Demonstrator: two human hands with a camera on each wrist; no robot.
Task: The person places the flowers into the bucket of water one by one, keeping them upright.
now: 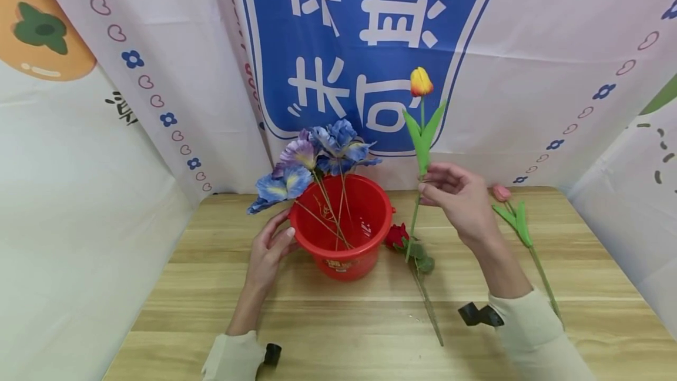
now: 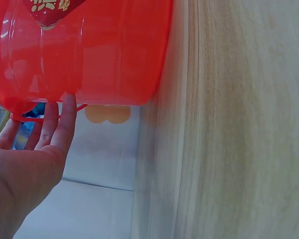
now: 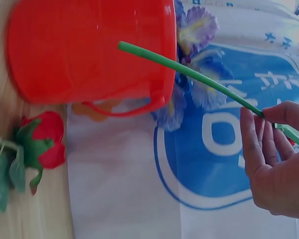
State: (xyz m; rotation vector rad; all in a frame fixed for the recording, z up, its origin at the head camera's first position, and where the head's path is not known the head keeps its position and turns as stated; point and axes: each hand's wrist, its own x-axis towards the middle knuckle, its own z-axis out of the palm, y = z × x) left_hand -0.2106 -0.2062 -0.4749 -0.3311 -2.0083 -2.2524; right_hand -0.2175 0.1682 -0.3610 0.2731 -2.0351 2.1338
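My right hand (image 1: 460,199) pinches the green stem of a yellow-and-orange tulip (image 1: 421,82) between thumb and fingers. The tulip is upright to the right of a red bucket (image 1: 346,266), its bloom at the top. In the right wrist view the stem (image 3: 189,73) crosses in front of the bucket. Fairly straight, the fingers of my left hand (image 1: 270,251) touch the bucket's left side near its rim and handle, as the left wrist view also shows. Blue and purple irises (image 1: 296,160) stand in the bucket, leaning left and back over its rim.
A red rose (image 1: 396,236) with dark green leaves lies on the wooden table (image 1: 211,310) just right of the bucket. Beyond my right forearm lies a pink tulip (image 1: 501,193). A printed white-and-blue cloth (image 1: 529,104) hangs behind the table.
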